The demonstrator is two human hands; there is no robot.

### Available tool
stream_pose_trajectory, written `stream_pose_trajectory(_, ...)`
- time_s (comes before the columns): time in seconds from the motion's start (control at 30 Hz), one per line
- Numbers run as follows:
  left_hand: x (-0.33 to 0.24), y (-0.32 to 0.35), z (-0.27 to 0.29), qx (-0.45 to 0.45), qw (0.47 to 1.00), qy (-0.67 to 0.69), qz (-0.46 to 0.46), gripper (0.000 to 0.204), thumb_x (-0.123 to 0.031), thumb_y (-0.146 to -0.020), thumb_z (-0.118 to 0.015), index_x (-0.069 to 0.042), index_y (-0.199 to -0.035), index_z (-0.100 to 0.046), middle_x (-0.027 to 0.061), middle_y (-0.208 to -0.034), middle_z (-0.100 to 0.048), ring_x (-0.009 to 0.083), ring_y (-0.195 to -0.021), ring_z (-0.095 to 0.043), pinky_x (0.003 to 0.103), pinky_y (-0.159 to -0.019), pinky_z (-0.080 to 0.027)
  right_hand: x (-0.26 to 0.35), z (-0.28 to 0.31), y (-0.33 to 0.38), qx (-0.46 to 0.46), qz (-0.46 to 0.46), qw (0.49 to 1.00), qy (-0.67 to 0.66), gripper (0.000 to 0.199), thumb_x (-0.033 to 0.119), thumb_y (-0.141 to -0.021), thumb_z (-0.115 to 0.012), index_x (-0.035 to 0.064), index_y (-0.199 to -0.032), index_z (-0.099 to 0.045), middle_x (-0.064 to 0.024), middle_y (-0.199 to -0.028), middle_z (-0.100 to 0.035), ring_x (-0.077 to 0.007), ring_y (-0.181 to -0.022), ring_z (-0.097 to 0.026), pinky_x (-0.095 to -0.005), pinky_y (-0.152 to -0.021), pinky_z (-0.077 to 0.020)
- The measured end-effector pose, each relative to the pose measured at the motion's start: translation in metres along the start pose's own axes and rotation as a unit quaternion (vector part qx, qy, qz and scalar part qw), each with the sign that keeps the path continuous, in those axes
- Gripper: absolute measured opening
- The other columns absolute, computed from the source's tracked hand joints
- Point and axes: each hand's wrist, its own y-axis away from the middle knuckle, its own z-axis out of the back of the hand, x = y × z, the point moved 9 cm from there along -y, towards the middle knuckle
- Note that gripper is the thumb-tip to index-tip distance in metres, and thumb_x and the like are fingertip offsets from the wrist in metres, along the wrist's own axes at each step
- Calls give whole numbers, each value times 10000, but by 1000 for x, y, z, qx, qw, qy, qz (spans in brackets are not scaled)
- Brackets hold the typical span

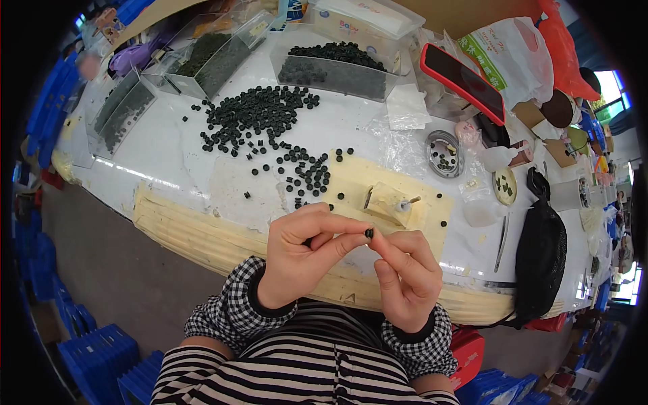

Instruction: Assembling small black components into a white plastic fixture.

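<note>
Close in front of me, at the table's near edge, my left hand (pixel 304 250) pinches a small black grooved wheel-like piece (pixel 369 233) between thumb and index finger. Another dark bit (pixel 307 241) shows among its curled fingers, partly hidden. My right hand (pixel 410 273) meets the piece with its index fingertip, while its thumb stands apart below. Just beyond my hands is a cream block (pixel 390 204) with a short pin and grey tip, set on a pale yellow board (pixel 432 226). A heap of similar black pieces (pixel 256 115) spreads over the white tabletop, thinning toward the board.
Clear bins (pixel 337 71) of dark parts line the back. A red-cased phone (pixel 464 82) leans at the back right. A round clear dish (pixel 444 154), tweezers (pixel 501 243) and a black mesh bag (pixel 542 260) lie on the right. Blue crates (pixel 101 358) stand on the floor.
</note>
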Motion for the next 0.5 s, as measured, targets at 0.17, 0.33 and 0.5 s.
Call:
stream_pose_trajectory(0.17, 3, 0, 0, 1, 1000, 12, 7, 205, 12, -761, -752, -53, -955, -745, -53, -589, -394, 37, -545, -344, 205, -509, -275, 0, 1, -1, -5, 4, 1000, 4, 389, -56, -758, -691, 23, -1138, -688, -72, -860, -609, -202, -756, -549, -283, -676, -443)
stream_pose_trajectory(0.33, 3, 1, 0, 0, 1000, 13, 7, 207, 16, -760, -751, -54, -956, -745, -53, -592, -396, 38, -548, -346, 205, -510, -277, 1, 0, -2, -2, 6, 1000, 10, 383, -57, -755, -693, 21, -1130, -692, -67, -844, -600, -202, -750, -546, -285, -669, -442)
stream_pose_trajectory(0.5, 0, 0, 0, 3, 1000, -1, -5, 209, 18, -759, -751, -54, -955, -746, -52, -597, -399, 39, -551, -348, 205, -511, -275, 2, 0, -2, -1, 11, 1000, 11, 377, -53, -755, -696, 18, -1125, -692, -67, -844, -601, -204, -747, -546, -287, -667, -442)
